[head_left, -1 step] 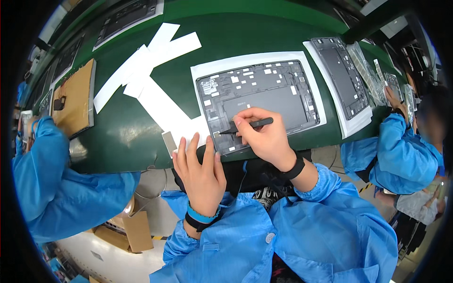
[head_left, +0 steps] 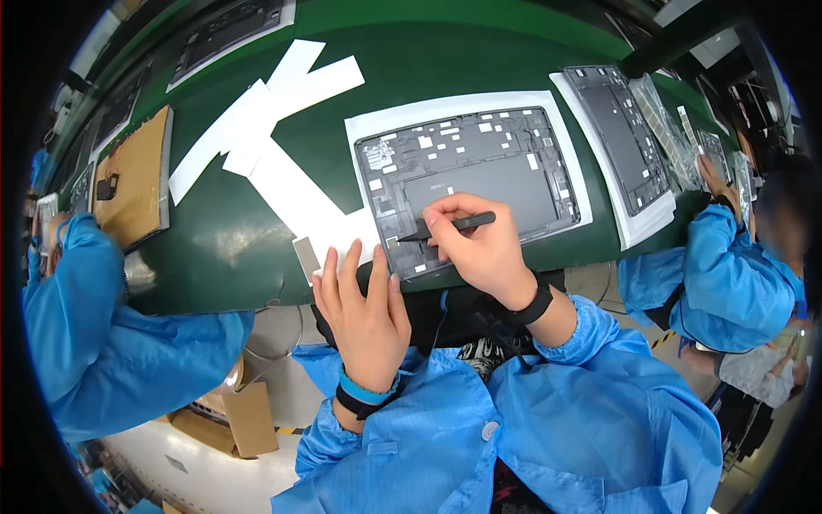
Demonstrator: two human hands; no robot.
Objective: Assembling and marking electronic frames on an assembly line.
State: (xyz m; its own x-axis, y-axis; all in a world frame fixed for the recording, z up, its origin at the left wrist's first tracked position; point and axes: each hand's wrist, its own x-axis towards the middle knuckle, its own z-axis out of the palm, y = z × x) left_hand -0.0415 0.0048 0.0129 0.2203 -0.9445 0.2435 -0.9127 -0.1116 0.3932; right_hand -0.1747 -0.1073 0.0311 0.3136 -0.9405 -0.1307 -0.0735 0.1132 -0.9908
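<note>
A dark grey tablet housing [head_left: 479,176], dotted with small white pads, lies on a white sheet [head_left: 569,128] in front of me. My right hand [head_left: 481,248] is closed round slim black tweezers [head_left: 473,222]. Their pointed tip meets the housing's left border, by a small pale pad [head_left: 393,242]. My left hand [head_left: 364,321] is open, its fingers stretched out at the near left corner of the housing and over white paper. Just beyond these fingers is a small grey-and-white block or strip [head_left: 306,257]. Whether the left fingertips press on the housing cannot be made out.
Long white paper strips [head_left: 287,184] cross the green table [head_left: 205,248] on the left. A second housing [head_left: 618,137] lies at the right, beside plastic-wrapped parts [head_left: 666,128]. A brown board [head_left: 137,184] stands far left. People in blue sleeves [head_left: 728,270] sit on both sides.
</note>
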